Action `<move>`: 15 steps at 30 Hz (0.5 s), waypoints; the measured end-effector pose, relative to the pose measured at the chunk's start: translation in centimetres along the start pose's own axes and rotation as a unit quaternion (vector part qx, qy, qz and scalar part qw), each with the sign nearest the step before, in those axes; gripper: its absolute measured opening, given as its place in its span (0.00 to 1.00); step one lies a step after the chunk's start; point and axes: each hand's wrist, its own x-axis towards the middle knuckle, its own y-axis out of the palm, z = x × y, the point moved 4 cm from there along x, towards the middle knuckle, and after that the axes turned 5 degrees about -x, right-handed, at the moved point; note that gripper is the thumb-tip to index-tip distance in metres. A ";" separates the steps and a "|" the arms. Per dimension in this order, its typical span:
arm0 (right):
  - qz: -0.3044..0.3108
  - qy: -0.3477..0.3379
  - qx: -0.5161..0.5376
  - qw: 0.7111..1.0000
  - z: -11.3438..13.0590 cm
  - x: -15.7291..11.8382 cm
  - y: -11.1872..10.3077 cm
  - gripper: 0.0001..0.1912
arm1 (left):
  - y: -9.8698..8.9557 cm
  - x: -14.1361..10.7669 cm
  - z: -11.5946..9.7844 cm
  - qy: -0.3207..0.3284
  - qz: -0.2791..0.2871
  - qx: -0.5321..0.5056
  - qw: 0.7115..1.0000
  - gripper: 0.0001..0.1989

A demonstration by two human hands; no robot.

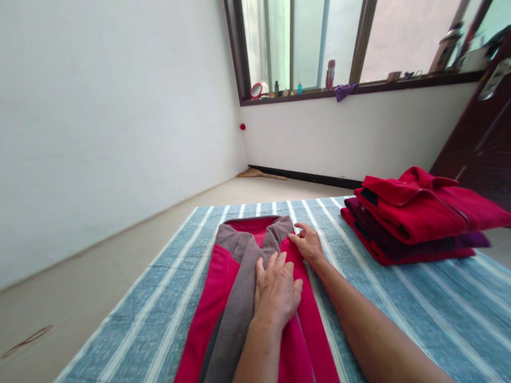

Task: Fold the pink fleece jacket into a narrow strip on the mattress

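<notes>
A pink and grey fleece jacket (239,298) lies lengthwise on the striped cloth, folded narrow, its grey collar at the far end. Its lower part runs out of view at the bottom. My left hand (277,290) rests flat on the front just below the collar, fingers stretched forward. At the right edge of the collar and shoulder, my right hand (309,243) pinches the fabric between thumb and fingers.
A stack of folded red and purple garments (427,213) sits on the right of the blue striped cloth (159,308). Beyond are a white wall (120,106), a windowsill (311,96) with bottles and a round mirror (256,90), and a dark door (479,133). A broom (255,173) lies on the floor.
</notes>
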 end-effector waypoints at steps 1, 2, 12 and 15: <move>-0.001 -0.003 -0.010 1.000 0.1 0.0 0.0 0.22 | 0.0 0.0 0.0 -0.001 0.000 -0.001 1.000 0.17; -0.002 -0.007 -0.021 1.000 0.1 -0.1 0.0 0.21 | 0.0 0.0 0.0 -0.001 0.000 -0.001 1.000 0.17; 0.031 -0.152 -0.170 0.973 3.3 -1.5 -0.1 0.13 | -0.1 0.0 -0.1 0.000 -0.001 0.001 1.000 0.17; 0.082 -0.205 -0.199 0.955 4.2 -1.9 0.7 0.12 | -0.1 0.0 -0.2 0.002 -0.005 0.003 1.000 0.16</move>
